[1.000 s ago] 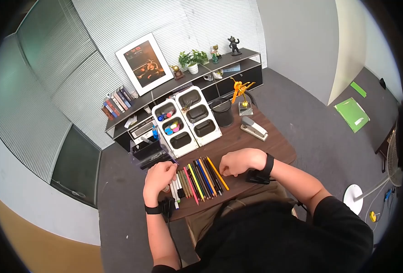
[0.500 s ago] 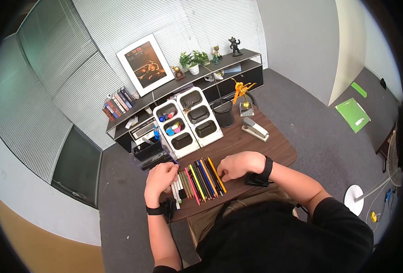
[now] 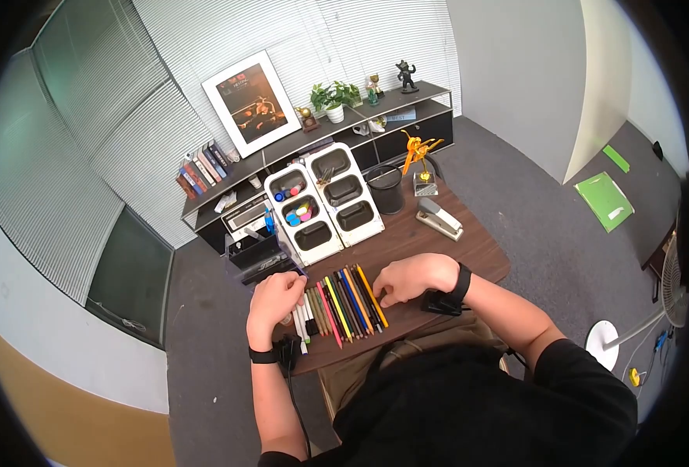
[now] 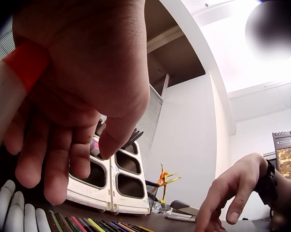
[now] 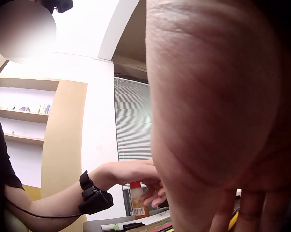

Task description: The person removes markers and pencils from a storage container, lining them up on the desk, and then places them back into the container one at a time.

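Observation:
Colored pencils (image 3: 346,307) lie side by side in a row on the brown table, several white markers (image 3: 302,325) at their left end. My right hand (image 3: 418,278) is at the right end, its loosely bent fingertips against the yellow pencil (image 3: 369,292). Beside the markers, my left hand (image 3: 276,302) hangs palm down. Its fingers (image 4: 56,174) are relaxed above the marker ends in the left wrist view, with nothing gripped. A bottle with a red cap (image 4: 27,65) stands close by that palm, mostly hidden by the hand in the head view.
Behind the row stands a white two-part tray (image 3: 325,247) with dark compartments, some holding small colored items. A clear-sided desk organizer (image 3: 255,261) is to its left. Toward the right are a black mesh bin (image 3: 386,192), a golden figurine (image 3: 422,159) and a stapler (image 3: 439,219).
My right hand has moved slightly left, and the yellow pencil has swung in closer and more parallel to the row. My left hand stays at the markers.

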A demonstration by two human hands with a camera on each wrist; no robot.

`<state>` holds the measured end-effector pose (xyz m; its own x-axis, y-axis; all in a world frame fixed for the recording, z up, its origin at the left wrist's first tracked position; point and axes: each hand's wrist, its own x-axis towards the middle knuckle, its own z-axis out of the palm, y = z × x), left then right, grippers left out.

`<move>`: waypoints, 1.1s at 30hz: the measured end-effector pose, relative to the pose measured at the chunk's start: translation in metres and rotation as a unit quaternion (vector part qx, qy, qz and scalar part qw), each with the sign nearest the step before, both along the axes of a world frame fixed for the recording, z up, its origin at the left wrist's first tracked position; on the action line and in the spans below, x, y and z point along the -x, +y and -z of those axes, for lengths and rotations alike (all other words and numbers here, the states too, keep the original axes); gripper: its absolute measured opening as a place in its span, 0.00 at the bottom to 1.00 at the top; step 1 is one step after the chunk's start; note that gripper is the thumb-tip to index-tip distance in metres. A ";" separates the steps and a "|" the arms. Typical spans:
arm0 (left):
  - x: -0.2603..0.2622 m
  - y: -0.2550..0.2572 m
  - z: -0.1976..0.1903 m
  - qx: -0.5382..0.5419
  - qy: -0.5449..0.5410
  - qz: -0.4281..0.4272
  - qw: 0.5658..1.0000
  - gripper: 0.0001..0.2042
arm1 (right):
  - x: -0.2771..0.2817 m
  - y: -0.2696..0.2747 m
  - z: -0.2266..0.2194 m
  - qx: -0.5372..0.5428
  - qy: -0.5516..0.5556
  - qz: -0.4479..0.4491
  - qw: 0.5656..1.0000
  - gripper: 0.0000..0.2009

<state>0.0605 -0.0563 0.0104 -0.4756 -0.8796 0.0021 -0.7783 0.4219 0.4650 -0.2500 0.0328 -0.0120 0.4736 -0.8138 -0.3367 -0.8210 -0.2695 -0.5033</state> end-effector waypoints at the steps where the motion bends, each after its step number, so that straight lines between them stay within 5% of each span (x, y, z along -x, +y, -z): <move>1: 0.000 0.000 0.000 0.000 0.001 -0.001 1.000 0.21 | 0.000 0.001 -0.002 0.000 -0.001 0.001 1.000 0.22; 21: 0.000 0.005 -0.006 0.018 0.003 0.006 1.000 0.20 | 0.009 0.000 -0.016 0.050 -0.027 0.017 0.998 0.20; 23: 0.001 0.005 -0.005 0.008 0.011 0.000 1.000 0.20 | 0.020 -0.011 -0.007 0.257 -0.108 0.052 0.959 0.20; 28: 0.000 0.004 -0.005 0.006 0.011 0.007 1.000 0.21 | 0.026 -0.048 -0.041 0.459 -0.098 0.119 0.875 0.26; 33: -0.002 0.001 -0.001 0.011 0.014 0.007 1.000 0.21 | 0.027 -0.083 -0.053 0.497 -0.047 0.046 0.865 0.31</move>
<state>0.0622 -0.0549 0.0110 -0.4880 -0.8721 0.0354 -0.7586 0.4439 0.4770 -0.2774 -0.0500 0.0408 0.3782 -0.7152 0.5878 -0.8307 -0.5424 -0.1255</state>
